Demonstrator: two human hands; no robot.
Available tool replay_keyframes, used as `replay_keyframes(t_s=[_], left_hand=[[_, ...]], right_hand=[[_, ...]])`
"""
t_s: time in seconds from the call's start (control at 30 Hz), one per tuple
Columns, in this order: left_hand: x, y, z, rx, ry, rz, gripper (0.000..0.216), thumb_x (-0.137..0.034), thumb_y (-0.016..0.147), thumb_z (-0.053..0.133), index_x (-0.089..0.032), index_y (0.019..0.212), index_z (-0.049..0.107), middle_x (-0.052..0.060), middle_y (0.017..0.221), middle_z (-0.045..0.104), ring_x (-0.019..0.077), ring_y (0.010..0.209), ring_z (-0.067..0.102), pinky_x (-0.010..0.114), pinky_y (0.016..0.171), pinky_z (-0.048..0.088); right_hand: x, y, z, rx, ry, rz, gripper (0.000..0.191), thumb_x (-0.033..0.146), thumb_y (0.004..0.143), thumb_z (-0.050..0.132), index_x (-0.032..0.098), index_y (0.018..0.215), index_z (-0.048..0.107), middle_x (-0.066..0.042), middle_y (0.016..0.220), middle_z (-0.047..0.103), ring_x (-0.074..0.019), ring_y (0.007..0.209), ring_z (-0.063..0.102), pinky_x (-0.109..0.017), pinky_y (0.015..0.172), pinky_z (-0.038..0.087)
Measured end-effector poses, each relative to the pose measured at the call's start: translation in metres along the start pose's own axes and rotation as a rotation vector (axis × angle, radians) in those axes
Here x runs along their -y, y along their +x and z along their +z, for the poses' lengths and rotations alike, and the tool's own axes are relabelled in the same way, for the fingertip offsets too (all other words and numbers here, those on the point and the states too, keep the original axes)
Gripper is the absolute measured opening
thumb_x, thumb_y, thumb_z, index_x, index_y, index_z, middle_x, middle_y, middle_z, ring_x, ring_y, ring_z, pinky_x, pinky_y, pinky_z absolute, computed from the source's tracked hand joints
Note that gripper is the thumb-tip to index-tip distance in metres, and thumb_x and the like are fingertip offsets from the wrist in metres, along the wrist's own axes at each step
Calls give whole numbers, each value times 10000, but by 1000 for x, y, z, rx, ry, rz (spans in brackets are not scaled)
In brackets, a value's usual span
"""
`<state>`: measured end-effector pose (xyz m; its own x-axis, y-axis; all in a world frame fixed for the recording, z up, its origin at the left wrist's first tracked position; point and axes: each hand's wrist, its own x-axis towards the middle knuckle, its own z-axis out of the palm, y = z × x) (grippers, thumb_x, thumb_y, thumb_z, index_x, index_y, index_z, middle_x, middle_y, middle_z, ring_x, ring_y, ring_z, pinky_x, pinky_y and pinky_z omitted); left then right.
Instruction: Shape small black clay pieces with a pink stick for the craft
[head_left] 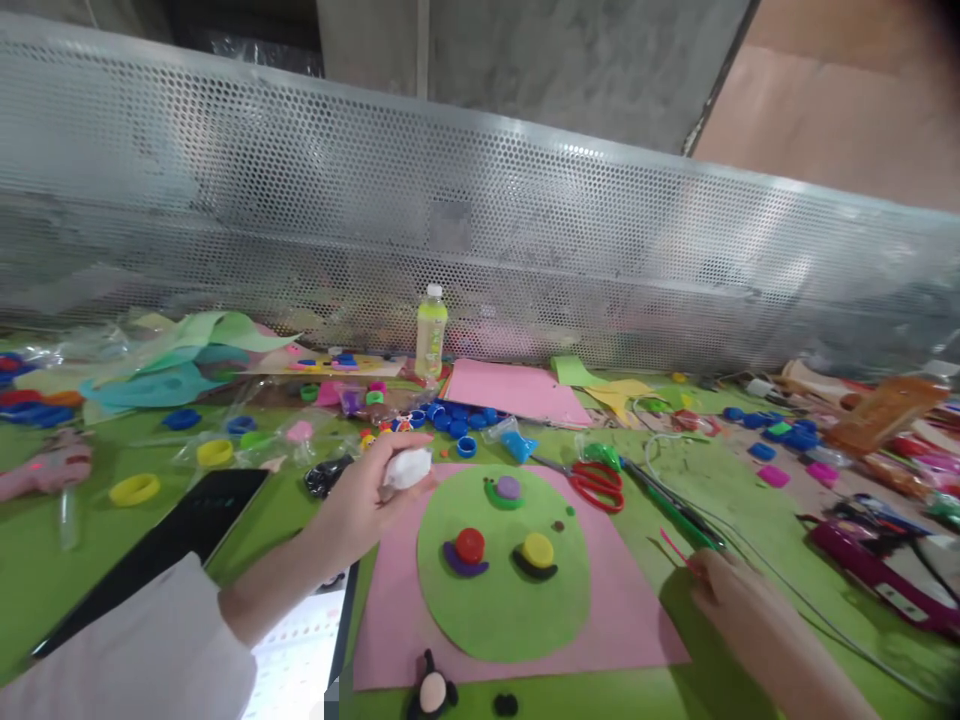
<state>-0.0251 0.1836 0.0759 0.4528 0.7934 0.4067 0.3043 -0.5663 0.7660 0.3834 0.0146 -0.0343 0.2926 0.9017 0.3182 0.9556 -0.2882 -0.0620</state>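
The left hand (367,505) is reaching in from the near left corner of the surface (292,520), its fingers curling around a small white lump (409,467) and pinching it shut between thumb and fingertips. The lump is hovering just past the far left edge of the green oval (502,610), which is lying on a pink sheet (630,620) near the front edge of the surface. The right hand (731,600) is resting just beyond the sheet's right edge, its fingertips pinching a thin pink strip (673,548); the grip looks closed, though blur is hiding the finer detail.

Three caps are sitting on the oval: a purple cap (508,487) on a green shape towards the far edge, a red cap (470,545) on a purple shape to the left, and a yellow cap (538,549) on a black shape just beside it. A black and pale figure (433,692) is lying at the sheet's near edge.

Red scissors (598,485) are lying just beyond the sheet's far right corner. A dark tablet (161,555) is lying to the left, under the left forearm. A bottle (431,335) is standing upright near the back edge, with blue caps (454,420) scattering in front of it. A pink glue gun (45,468) is lying at the left edge.
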Motion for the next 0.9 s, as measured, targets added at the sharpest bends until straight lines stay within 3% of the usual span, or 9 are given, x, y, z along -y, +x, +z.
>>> replay_keyframes(t_s=[0.13, 0.23, 0.3, 0.43, 0.53, 0.7, 0.9], left_hand=[[0, -6, 0, 14, 29, 103, 344, -358, 873, 641, -241, 1183, 549, 66, 1052, 714, 210, 868, 721, 295, 696, 600], [4, -9, -1, 79, 61, 249, 343, -254, 902, 595, -241, 1237, 523, 96, 1196, 685, 207, 941, 722, 304, 771, 596], [6, -11, -1, 105, 119, 345, 365, -242, 918, 595, -261, 1270, 503, 92, 1248, 666, 210, 1015, 706, 308, 830, 582], [4, -14, -2, 134, 210, 458, 379, -339, 927, 624, -273, 1274, 488, 75, 1203, 687, 214, 1025, 698, 302, 838, 568], [2, -14, -2, 160, 213, 498, 373, -415, 936, 600, -251, 1256, 500, 82, 1163, 699, 214, 979, 705, 306, 828, 561], [2, -14, -3, 230, 298, 641, 360, -459, 970, 521, -230, 1247, 494, 103, 1130, 709, 250, 1049, 693, 365, 915, 540], [6, -12, -3, 305, 291, 635, 392, -541, 976, 452, -224, 1206, 473, 106, 1078, 703, 242, 972, 704, 375, 836, 571]], right_hand=[[38, 5, -40, -150, 248, -124, 212, 298, 928, 370, 228, 864, 559, -82, 783, 644, -218, 608, 654, -345, 580, 541], [98, 8, -94, -177, 339, -465, 179, 229, 985, 394, 246, 1055, 558, -85, 952, 671, -193, 751, 698, -282, 608, 566], [138, 10, -124, -204, 313, -606, 263, 156, 977, 387, 249, 1155, 557, -87, 1038, 686, -201, 852, 706, -280, 638, 564], [190, 14, -148, -304, 260, -844, 333, 21, 909, 331, 171, 945, 625, -69, 787, 669, -184, 611, 623, -301, 487, 453], [202, 20, -147, -308, 222, -918, 283, 46, 911, 388, 161, 816, 630, -51, 706, 613, -185, 567, 550, -324, 474, 384], [204, 31, -146, -282, 203, -977, 310, 40, 900, 369, 161, 807, 640, -28, 688, 584, -179, 568, 498, -335, 493, 303], [203, 49, -149, -183, 271, -1069, 302, 80, 933, 387, 164, 819, 653, -7, 667, 559, -162, 568, 455, -325, 515, 300]])
